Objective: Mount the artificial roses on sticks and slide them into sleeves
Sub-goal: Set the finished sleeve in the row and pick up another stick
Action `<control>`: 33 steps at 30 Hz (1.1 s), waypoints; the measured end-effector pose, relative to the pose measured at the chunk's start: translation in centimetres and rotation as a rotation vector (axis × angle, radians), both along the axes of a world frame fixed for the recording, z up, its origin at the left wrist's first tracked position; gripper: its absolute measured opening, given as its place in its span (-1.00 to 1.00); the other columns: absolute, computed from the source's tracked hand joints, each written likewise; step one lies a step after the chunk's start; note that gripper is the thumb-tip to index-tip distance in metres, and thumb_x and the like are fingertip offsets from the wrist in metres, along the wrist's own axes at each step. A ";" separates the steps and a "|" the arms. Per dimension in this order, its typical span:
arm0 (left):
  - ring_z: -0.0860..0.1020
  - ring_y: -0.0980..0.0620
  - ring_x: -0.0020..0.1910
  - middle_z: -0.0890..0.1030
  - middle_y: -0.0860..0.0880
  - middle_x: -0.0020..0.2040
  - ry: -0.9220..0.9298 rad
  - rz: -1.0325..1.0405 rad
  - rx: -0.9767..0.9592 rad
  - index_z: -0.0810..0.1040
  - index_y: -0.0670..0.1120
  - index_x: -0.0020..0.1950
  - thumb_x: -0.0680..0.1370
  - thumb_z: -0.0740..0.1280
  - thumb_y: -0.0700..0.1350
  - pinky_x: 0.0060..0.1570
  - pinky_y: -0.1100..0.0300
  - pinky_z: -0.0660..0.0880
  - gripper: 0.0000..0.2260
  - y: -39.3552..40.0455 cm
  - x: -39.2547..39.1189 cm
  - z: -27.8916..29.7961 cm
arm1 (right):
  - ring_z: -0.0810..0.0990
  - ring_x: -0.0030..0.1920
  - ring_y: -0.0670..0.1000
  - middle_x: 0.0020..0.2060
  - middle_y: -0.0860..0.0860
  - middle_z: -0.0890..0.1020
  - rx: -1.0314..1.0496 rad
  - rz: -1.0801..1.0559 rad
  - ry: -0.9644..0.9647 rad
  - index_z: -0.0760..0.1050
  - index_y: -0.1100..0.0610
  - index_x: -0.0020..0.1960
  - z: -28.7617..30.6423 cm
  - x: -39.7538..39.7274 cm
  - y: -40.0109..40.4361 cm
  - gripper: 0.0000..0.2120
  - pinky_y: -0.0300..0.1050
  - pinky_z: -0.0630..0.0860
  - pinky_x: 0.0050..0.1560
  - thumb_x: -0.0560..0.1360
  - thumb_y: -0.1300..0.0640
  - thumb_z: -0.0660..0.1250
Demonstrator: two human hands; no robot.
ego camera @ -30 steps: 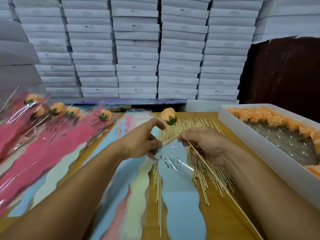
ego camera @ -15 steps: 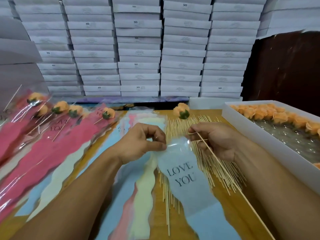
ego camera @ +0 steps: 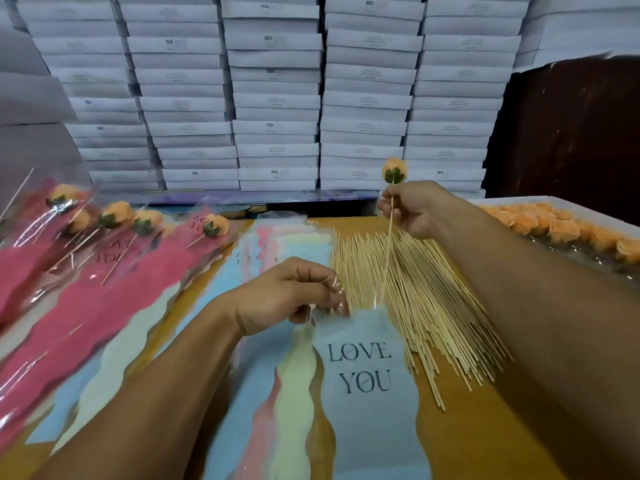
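Two hands: both were busy over the brown wooden table (ego camera: 460,441).
Right hand (ego camera: 412,209): at 1 o'clock, it pinched the thin wooden stick (ego camera: 387,258) just under the orange artificial rose with green leaves (ego camera: 394,170); the stick slanted down toward the sleeve mouth.
Left hand (ego camera: 291,296): at the centre, its fingers pinched the clear top edge of the pale blue "LOVE YOU" plastic sleeve (ego camera: 367,393), which lay flat toward 6 o'clock.
Loose sticks (ego camera: 433,299): one spread heap of bare wooden sticks, beside the sleeve at 3 o'clock.
Finished roses (ego camera: 114,244): several in pink sleeves, at 9 o'clock.
White tray of orange roses (ego camera: 561,226): at 2 o'clock.
White flat boxes (ego camera: 277,98): stacked at 12 o'clock.
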State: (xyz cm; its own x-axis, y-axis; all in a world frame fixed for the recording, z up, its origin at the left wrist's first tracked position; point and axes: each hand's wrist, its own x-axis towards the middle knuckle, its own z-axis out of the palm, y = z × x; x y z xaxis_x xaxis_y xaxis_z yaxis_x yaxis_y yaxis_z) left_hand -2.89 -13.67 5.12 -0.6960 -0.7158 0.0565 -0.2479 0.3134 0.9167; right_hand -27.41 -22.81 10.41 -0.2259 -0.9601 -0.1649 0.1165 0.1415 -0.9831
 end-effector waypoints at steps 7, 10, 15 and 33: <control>0.50 0.11 -0.43 0.69 -0.02 -0.15 -0.005 -0.214 0.180 0.72 -0.06 -0.01 0.54 0.32 -0.19 -0.54 0.30 0.32 -0.82 -0.2 0.1 -0.4 | 0.53 -0.61 -0.10 -0.09 0.19 0.63 -0.010 -0.165 0.101 0.46 0.22 0.30 0.2 0.1 -3.7 -0.76 -0.32 0.40 -0.61 0.65 0.29 0.17; 0.57 0.09 -0.40 0.68 -0.02 -0.10 -0.038 -0.231 0.183 0.71 -0.05 0.03 0.56 0.32 -0.16 -0.52 0.29 0.33 -0.83 -0.2 0.3 -0.4 | 0.50 -0.63 -0.09 -0.14 0.20 0.62 -0.012 -0.156 0.151 0.42 0.25 0.33 -0.3 1.0 -4.1 -0.73 -0.33 0.39 -0.60 0.64 0.33 0.17; 0.62 0.07 -0.39 0.68 0.03 -0.08 -0.062 -0.213 0.169 0.71 -0.02 0.02 0.56 0.31 -0.15 -0.53 0.28 0.36 -0.82 -0.3 0.4 -0.3 | 0.44 -0.63 -0.09 -0.28 0.18 0.61 -0.004 -0.089 0.165 0.45 0.26 0.24 -0.8 2.1 -3.7 -0.82 -0.33 0.38 -0.60 0.66 0.28 0.18; 0.51 -0.10 -0.30 0.63 -0.15 -0.08 -0.034 -0.115 0.144 0.68 -0.20 -0.07 0.55 0.32 -0.09 -0.38 0.18 0.52 -0.79 -0.4 0.1 -0.5 | 0.54 -0.53 -0.02 -0.31 0.18 0.64 -0.073 -0.077 0.186 0.50 0.30 0.13 -2.0 2.7 -1.1 -0.87 -0.26 0.43 -0.57 0.64 0.28 0.22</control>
